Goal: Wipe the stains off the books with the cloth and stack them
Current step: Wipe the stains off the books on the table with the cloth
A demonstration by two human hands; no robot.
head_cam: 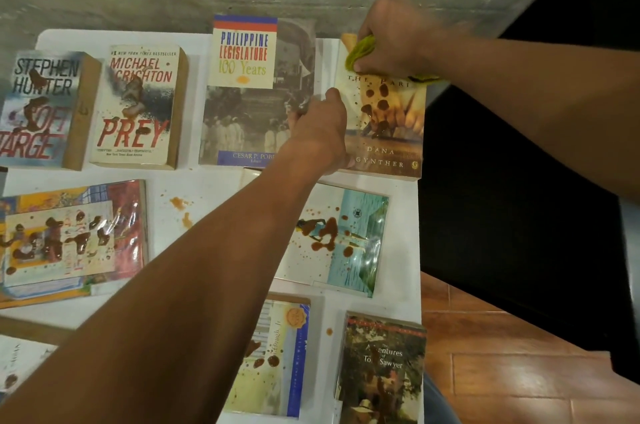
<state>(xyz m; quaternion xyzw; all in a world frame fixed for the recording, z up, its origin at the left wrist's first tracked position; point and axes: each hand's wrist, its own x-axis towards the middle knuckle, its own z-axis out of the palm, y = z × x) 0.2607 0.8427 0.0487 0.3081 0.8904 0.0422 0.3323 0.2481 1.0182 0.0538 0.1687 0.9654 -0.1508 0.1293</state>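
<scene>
Over the far right corner of the white table [207, 188], our right hand [394, 38] was curled round a yellow-green cloth [362, 51], bunched tight in the fingers & pressed on the top edge of the Dana Gynther paperback [391, 143]. Our left hand [320, 130] lay on that book's left edge, thumb up by the cover, fingers bent round the side, steadying it. Brown blobs sat mid-cover, just below the cloth, approx. 6 that we could count.

No containers in view.

Books, w/ the table's far row running left to right: Soft Target [38, 111], Prey [136, 108], Philippine Legislature 100 Years [244, 91], then the Gynther one. Middle row: a glossy illustrated book [69, 240] w/ many dark blotches, and a pale book w/ a teal scene [341, 243], stained, partly under our left forearm. Near row: a cream & blue book [273, 364], spotted, and Tom Sawyer [381, 371]; a ninth book [17, 364] showed only a corner at lower left. So 9 books, all flat, none stacked, 1 cloth. Soft Target and Prey both carried brown smears. Orange-brown drips [181, 210] marked the bare tabletop between rows.
</scene>
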